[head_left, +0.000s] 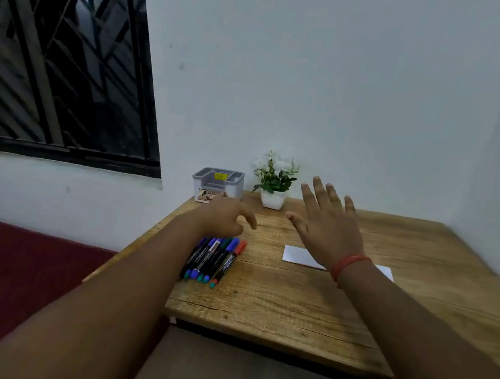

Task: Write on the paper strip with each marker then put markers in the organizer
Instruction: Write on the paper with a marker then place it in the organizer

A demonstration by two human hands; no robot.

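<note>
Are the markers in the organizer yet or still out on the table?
Out. The markers lie side by side on the table, caps on, apart from the organizer at the back edge.

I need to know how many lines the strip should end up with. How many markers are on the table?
5 markers show, side by side in one row near the table's left edge, just below the left hand. More could be hidden beneath the forearm.

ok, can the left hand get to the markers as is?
Probably yes. The left hand hovers open just beyond the markers, holding nothing, and nothing lies between them on the table.
</note>
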